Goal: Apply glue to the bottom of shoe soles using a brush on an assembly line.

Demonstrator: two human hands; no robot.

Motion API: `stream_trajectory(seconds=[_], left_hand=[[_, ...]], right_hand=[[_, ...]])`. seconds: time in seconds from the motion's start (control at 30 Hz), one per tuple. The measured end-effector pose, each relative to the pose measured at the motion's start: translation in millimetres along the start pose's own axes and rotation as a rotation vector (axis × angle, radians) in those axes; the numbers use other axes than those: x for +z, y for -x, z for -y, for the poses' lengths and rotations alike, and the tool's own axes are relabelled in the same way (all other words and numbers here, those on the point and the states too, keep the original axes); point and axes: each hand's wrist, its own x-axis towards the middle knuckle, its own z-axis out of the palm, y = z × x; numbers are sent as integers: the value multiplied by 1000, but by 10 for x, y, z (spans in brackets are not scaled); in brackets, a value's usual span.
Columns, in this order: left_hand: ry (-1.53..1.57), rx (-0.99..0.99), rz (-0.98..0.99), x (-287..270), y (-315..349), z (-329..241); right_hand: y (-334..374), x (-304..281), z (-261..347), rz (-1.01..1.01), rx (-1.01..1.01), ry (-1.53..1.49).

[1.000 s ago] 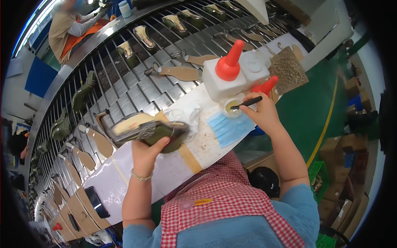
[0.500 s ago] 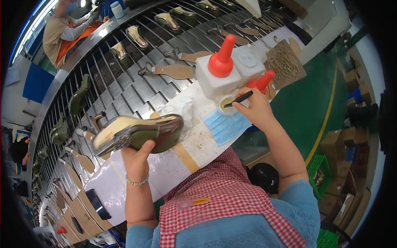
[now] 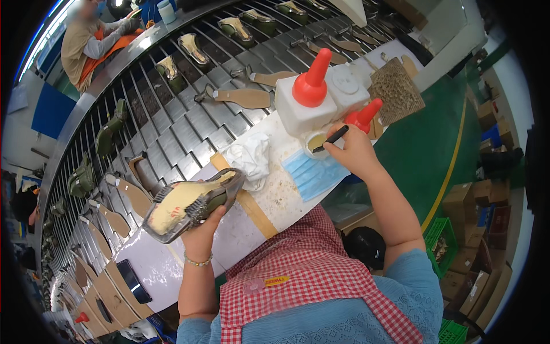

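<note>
My left hand (image 3: 201,234) is closed around a dark green shoe upper on a last (image 3: 182,207). Its cream underside faces up, showing red marks and gathered edges. Between the fingers of my right hand (image 3: 354,150) is a slim black stick-like tool (image 3: 337,136), perhaps a brush. The tool's lower end is at a small white cup (image 3: 313,139) of pale yellow stuff. Behind the cup stands a white square bottle (image 3: 295,112) with a red cone cap. A blue face mask (image 3: 314,174) lies by the cup, and a crumpled white cloth (image 3: 249,159) lies beyond the shoe.
A slatted metal conveyor (image 3: 177,123) curves around the board, carrying several lasted shoes and tan insoles (image 3: 243,98). A dark phone (image 3: 134,282) lies at the left. The rough brown block (image 3: 396,90) is at far right. Another person (image 3: 94,46) sits across the conveyor.
My left hand has turned the shoe so that its cream underside faces up, and brought it slightly lower. My right hand has barely moved at the cup.
</note>
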Motion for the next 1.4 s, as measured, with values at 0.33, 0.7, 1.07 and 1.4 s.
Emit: stream_trajectory(seconds=[0.33, 0.7, 1.07, 1.4], left_hand=[[-187, 189, 175, 240, 6, 64], [-222, 227, 76, 384, 138, -25], [-15, 234, 61, 340, 345, 446], [-321, 389, -11, 520, 414, 510]], right_hand=[[136, 102, -444, -157, 214, -767], [254, 338, -754, -241, 906, -1537], [507, -166, -325, -123, 470, -1766], [920, 35, 978, 309, -295, -864]])
